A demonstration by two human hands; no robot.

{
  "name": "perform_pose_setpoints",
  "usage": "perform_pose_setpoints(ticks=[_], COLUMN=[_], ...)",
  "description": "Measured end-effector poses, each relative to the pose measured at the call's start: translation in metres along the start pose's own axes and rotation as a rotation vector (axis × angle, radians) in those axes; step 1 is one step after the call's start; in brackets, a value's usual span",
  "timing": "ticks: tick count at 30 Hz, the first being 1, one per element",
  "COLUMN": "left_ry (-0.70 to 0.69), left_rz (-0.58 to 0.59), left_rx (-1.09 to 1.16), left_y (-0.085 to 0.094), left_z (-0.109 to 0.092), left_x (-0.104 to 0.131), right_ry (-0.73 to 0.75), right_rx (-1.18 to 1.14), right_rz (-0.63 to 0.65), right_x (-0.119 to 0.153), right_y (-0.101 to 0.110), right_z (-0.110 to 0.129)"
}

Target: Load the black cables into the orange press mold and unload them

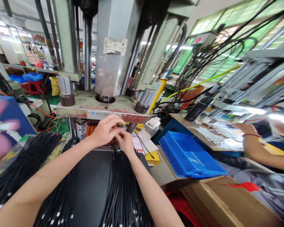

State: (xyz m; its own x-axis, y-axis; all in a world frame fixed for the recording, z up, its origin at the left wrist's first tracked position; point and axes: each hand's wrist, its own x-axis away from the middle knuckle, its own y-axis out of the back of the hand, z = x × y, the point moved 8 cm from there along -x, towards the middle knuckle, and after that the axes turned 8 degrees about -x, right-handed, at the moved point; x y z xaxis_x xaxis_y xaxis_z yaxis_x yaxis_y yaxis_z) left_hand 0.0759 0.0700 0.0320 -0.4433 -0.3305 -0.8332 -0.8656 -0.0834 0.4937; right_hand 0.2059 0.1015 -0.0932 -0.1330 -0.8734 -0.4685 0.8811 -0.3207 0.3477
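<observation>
My left hand (105,130) and my right hand (126,142) meet in front of the press plate (104,108), fingertips pinched close together. Something small and dark sits between them, too hidden and blurred to name. Just under my right hand hangs a thick bundle of black cables (123,189) with pale ends. Beneath my left forearm lies a second bundle of black cables (58,195), and a further heap of black cables (28,160) is at the far left. A dark board (92,186) shows between the bundles.
Steel posts and a grey press column (115,69) rise ahead. At left spins a pink fan (1,127). Blue trays (186,154) and a cardboard box (227,198) stand at right. Beyond them, a co-worker's arm (257,148) reaches over a table beside a black bottle (198,108).
</observation>
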Motion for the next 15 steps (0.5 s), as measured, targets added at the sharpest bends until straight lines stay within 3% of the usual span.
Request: perform_pose_setpoints(ticks=[2,3,6,7,11,15], left_ry=[0.106,0.128,-0.013,-0.065,-0.099,0.024], left_rz=[0.071,0.17,0.563,0.646,0.777,0.821], left_rx=[-0.075,-0.124,-0.279,-0.329,-0.479,-0.526], left_y=[-0.014,-0.025,-0.063,-0.069,-0.077,-0.081], left_z=[0.021,0.03,0.04,0.04,0.037,0.05], left_x=[0.018,0.03,0.07,0.081,0.099,0.094], right_ry=[-0.026,-0.042,-0.066,-0.072,-0.105,-0.108], right_rx=[0.024,0.038,0.066,0.074,0.1,0.162], right_rz=[-0.038,-0.045,-0.036,-0.023,0.042,0.054], right_x=[-0.021,-0.029,-0.04,-0.041,-0.043,-0.041], right_y=[0.0,-0.002,-0.008,-0.01,-0.016,-0.013], right_z=[-0.009,-0.012,-0.017,-0.018,-0.025,-0.027])
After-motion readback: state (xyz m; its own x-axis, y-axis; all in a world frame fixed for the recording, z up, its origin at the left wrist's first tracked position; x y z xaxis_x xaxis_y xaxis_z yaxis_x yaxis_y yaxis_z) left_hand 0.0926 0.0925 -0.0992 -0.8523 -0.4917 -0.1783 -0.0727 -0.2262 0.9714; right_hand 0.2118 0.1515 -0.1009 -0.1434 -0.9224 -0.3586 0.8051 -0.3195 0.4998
